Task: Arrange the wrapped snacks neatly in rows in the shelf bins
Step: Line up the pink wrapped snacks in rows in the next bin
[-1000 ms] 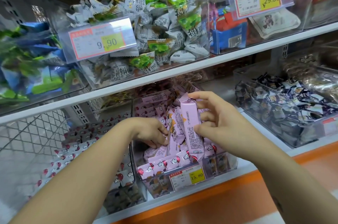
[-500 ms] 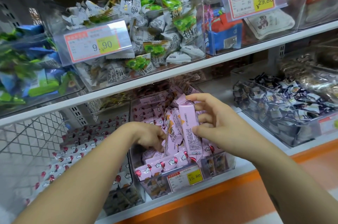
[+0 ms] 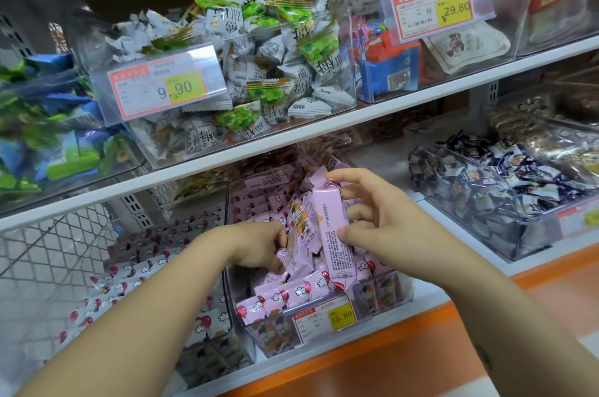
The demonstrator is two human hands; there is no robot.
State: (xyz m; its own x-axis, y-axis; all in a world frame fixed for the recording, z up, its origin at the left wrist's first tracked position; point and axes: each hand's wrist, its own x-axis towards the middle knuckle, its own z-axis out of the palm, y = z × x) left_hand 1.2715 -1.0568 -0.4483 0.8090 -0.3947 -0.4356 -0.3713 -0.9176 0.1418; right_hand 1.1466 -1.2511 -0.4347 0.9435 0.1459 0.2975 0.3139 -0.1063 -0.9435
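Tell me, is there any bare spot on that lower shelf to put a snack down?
Yes: bare white shelf shows between the pink bin and the dark-candy bin. The pink bin itself is crowded, with both hands in it: left hand, right hand holding a pink bar.

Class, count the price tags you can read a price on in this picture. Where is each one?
3. The 9.90 tag is upper left, the 29.80 tag upper right, the 15.80 tag lower centre. A fourth at right is cut off.
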